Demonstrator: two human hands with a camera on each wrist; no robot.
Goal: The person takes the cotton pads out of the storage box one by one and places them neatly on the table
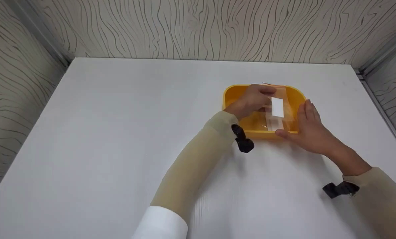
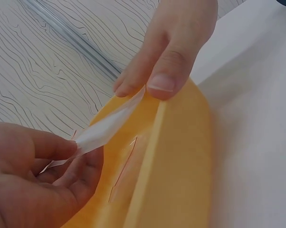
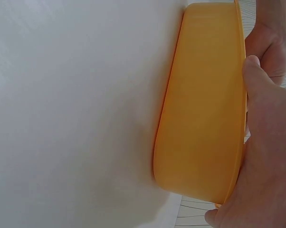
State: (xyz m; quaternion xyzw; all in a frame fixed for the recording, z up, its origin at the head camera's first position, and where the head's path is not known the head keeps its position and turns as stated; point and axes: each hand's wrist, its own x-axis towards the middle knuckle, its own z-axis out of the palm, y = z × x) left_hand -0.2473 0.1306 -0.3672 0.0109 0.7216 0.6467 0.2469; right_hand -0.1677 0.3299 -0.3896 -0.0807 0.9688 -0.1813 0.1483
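Note:
A yellow plastic bin [image 1: 262, 135] stands at the right of the white table. Over its opening my left hand [image 1: 253, 99] pinches a clear zip bag [image 1: 277, 107] with a white label between thumb and fingers. In the left wrist view this bag [image 2: 102, 130] is tilted above the bin's inside. Another clear bag [image 2: 125, 168] with a red line lies inside the bin; its contents cannot be made out. My right hand [image 1: 312, 132] rests against the bin's near right corner, thumb on the front rim and fingers stretched along the right side.
The white table [image 1: 118, 132] ends at wood-patterned panels [image 1: 198, 30] behind and at both sides. Metal rails [image 1: 385, 43] run along the panel corners. Black wrist mounts [image 1: 242, 139] sit on both sleeves, the left one close to the bin's front wall.

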